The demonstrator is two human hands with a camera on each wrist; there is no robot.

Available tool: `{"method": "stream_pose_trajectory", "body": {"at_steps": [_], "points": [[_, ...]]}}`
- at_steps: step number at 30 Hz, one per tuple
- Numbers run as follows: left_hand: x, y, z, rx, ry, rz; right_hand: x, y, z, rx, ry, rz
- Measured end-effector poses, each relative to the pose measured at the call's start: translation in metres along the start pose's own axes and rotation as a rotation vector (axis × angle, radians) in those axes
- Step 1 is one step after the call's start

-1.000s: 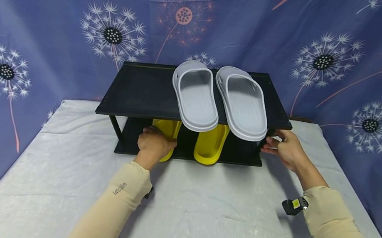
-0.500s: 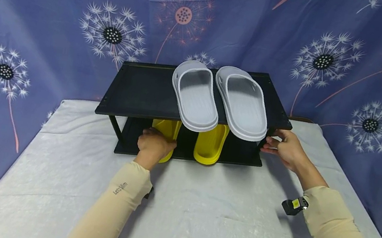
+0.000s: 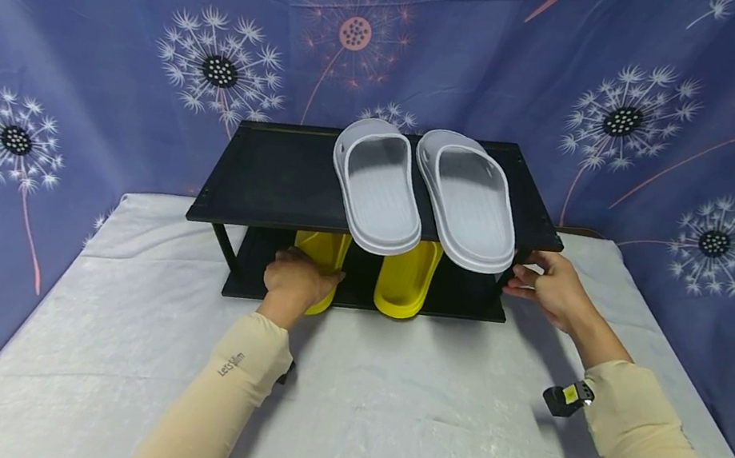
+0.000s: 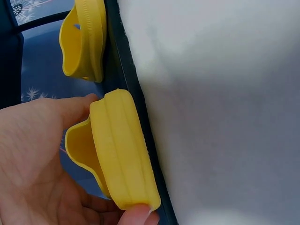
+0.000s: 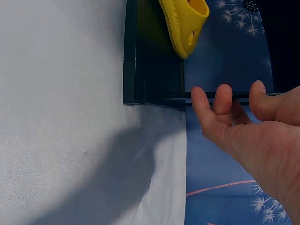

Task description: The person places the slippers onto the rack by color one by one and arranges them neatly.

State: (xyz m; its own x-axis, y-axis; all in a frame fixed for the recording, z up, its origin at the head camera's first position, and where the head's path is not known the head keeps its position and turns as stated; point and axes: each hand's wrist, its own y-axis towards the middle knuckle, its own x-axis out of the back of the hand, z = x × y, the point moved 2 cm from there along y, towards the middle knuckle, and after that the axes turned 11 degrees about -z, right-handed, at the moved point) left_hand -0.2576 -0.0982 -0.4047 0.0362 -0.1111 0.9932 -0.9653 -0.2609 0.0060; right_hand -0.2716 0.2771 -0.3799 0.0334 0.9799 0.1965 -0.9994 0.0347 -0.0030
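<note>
My left hand (image 3: 300,281) pinches the heel end of the left yellow slipper (image 4: 124,154) between thumb and fingers. This slipper sits on the lower shelf (image 3: 254,263) of a black two-tier shoe rack (image 3: 266,178), its heel over the front edge. Beside it on that shelf is the other yellow slipper (image 3: 401,287), its front hidden under the top shelf. At the rack's right end, my right hand (image 3: 552,292) holds the thin black post (image 5: 176,95) with thumb and fingertips. Two grey slippers (image 3: 383,199) lie side by side on the top shelf, heels toward me.
A white cloth (image 3: 396,404) covers the table in front of and around the rack. Close behind stands a blue curtain (image 3: 440,55) with a dandelion print. A small black camera (image 3: 565,397) is strapped to the right wrist.
</note>
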Motion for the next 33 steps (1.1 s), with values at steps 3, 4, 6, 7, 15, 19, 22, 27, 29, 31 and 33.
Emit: {"method": "stream_pose_trajectory", "body": {"at_steps": [3,4,6,7,15,19,22,27,29,31,33], "points": [[0.0,0.0,0.0,-0.007,0.005,0.006,0.0,0.0,-0.001,-0.002,0.001,0.001],[0.0,-0.001,0.0,-0.01,0.008,0.007,0.0,0.0,-0.001,-0.003,0.001,0.0],[0.0,-0.001,0.0,-0.015,0.012,0.007,0.0,0.0,-0.001,-0.002,0.0,-0.001],[0.0,-0.001,0.0,-0.018,0.014,0.004,0.001,0.0,-0.001,-0.001,-0.002,0.0],[0.0,-0.001,0.0,0.008,-0.02,-0.011,0.003,-0.001,-0.001,0.006,-0.004,-0.006],[0.001,-0.001,0.0,0.033,-0.057,-0.015,0.004,-0.001,-0.001,0.002,-0.003,-0.008],[0.003,0.0,0.001,0.04,-0.079,-0.026,0.004,0.0,0.0,0.005,0.002,-0.004],[0.006,0.002,0.006,0.038,-0.096,-0.041,0.006,0.0,-0.002,0.017,0.025,0.003],[0.008,0.003,0.011,0.044,-0.095,-0.04,0.008,0.001,-0.004,0.019,0.031,-0.002],[0.01,0.004,0.016,0.055,-0.093,-0.039,0.01,0.001,-0.006,0.024,0.02,-0.008],[0.013,0.005,0.023,0.058,-0.096,-0.042,0.013,0.001,-0.007,0.027,-0.006,-0.019]]}}
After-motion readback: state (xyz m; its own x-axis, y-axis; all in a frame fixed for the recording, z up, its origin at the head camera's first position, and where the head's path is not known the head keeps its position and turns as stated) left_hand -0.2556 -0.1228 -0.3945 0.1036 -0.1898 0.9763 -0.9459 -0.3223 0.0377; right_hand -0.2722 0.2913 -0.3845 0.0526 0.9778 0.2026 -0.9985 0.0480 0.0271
